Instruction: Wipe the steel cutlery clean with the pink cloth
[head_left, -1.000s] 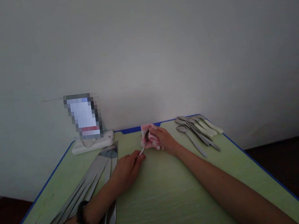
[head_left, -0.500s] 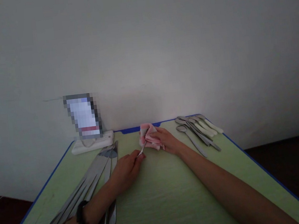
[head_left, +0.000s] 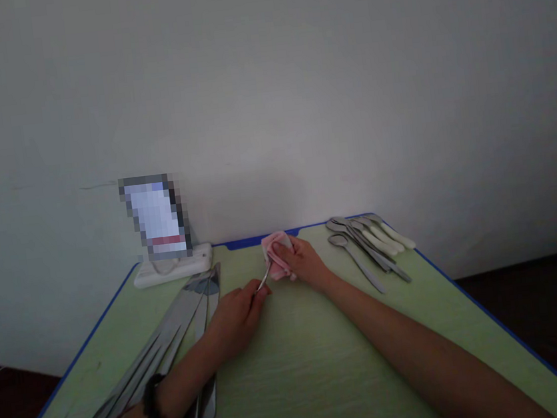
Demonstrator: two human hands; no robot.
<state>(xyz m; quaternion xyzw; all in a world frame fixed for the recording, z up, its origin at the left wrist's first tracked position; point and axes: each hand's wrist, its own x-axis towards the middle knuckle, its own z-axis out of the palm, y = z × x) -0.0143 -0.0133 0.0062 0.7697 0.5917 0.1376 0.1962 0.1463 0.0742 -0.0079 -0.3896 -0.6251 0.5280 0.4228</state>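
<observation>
My left hand point(head_left: 237, 314) is closed around the near end of a slim piece of metal cutlery point(head_left: 265, 279). The cutlery's far end runs into a folded pink-and-white cloth point(head_left: 278, 256), which hides its head, so I cannot tell its exact kind. Pinched round that cloth from the right is my right hand point(head_left: 303, 260), thumb on top. Both hands are above the middle of the table's far half. Long flat metal utensils point(head_left: 171, 328) lie beside and partly under my left forearm.
At the far right of the green table point(head_left: 298, 381) lie several metal spoons point(head_left: 347, 245) and some white-handled utensils point(head_left: 384, 234). A blurred phone-like screen point(head_left: 156, 216) leans on a white base point(head_left: 174, 268) at the far left. Behind rises a grey wall point(head_left: 266, 103).
My right hand and the cloth have shifted slightly, with the cloth bunched more tightly over the cutlery's end. My left hand stays nearly still.
</observation>
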